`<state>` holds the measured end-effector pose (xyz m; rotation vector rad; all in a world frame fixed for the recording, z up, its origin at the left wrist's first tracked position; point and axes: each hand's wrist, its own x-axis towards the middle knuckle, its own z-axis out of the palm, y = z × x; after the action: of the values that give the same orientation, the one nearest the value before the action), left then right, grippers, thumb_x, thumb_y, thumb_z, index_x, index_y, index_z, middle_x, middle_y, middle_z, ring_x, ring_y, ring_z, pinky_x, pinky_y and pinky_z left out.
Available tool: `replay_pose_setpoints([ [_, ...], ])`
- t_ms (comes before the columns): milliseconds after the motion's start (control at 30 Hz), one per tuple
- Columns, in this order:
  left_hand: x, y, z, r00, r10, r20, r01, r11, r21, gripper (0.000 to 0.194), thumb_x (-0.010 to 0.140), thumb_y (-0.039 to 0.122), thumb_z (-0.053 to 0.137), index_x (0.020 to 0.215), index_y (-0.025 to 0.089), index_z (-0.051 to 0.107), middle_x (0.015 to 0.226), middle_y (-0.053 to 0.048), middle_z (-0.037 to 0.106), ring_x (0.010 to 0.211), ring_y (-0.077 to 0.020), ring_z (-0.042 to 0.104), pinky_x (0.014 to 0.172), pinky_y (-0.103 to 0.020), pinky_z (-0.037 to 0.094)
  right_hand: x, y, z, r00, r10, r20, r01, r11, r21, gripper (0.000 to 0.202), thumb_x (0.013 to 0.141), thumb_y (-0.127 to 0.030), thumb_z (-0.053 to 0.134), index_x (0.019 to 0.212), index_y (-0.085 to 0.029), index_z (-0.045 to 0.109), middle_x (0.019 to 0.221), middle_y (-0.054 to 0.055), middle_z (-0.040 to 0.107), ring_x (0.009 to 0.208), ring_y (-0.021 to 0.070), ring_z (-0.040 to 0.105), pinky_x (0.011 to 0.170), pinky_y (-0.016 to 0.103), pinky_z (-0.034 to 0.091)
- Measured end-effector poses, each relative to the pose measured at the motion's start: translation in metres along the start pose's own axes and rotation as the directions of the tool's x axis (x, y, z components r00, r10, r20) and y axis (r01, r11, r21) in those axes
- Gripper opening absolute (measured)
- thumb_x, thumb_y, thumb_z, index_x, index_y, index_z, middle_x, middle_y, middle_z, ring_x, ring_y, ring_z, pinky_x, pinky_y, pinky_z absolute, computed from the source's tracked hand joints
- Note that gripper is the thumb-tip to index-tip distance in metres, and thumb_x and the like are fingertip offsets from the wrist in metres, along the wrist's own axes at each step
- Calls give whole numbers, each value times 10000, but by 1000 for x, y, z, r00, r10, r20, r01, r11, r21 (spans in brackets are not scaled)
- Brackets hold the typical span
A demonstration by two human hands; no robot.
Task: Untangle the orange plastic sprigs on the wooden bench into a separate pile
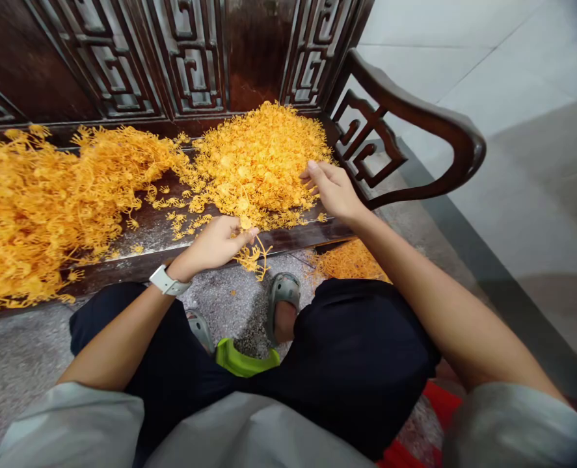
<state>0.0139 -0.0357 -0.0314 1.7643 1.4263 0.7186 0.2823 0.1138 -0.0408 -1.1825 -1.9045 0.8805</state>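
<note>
My left hand (220,242) is closed in a pinch on a sprig of orange-yellow plastic flower parts (257,255), which dangles below the fingers in front of the bench edge. My right hand (331,186) is at the right side of a heap of small loose orange-yellow flower pieces (268,156). Its thumb and fingers are drawn together, and whatever lies between them is too small to make out. To the left spreads a bigger tangled pile of stemmed plastic flower sprigs (39,208). Both piles lie on the dark wooden bench (156,224).
A carved backrest (190,58) stands behind the piles, with a curved armrest (429,120) at the right. Orange scraps (351,260) lie low under the bench edge. A green plastic object (245,361) is between my feet. Something red (405,453) shows at lower right.
</note>
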Motion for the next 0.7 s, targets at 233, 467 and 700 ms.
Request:
replay_pose_setpoints([
  [233, 0, -1, 7, 996, -6, 93, -7, 990, 141, 495, 984, 552, 633, 654, 186, 586, 602, -12, 546, 603, -144, 463, 626, -300, 335, -17, -69, 53, 954, -45, 295, -72, 925, 373, 683, 886, -895, 600, 945, -214, 580, 772, 7, 575, 665, 119, 531, 579, 246, 419],
  [467, -3, 3, 34, 963, 15, 268, -84, 965, 250, 406, 992, 366, 591, 634, 204, 486, 594, -3, 537, 554, -138, 441, 607, -326, 241, -21, -75, 60, 963, -144, 229, 88, 967, 240, 660, 927, -855, 587, 810, -208, 531, 699, -26, 382, 695, 130, 385, 651, 275, 377],
  [700, -7, 3, 24, 964, 93, 250, -153, 961, 231, 429, 1045, 402, 544, 668, 203, 499, 578, 23, 465, 538, -130, 402, 601, -324, 230, 0, -30, 43, 990, -114, 79, 99, 980, 173, 579, 982, -722, 651, 744, -218, 496, 684, -9, 376, 733, 163, 426, 746, 329, 464],
])
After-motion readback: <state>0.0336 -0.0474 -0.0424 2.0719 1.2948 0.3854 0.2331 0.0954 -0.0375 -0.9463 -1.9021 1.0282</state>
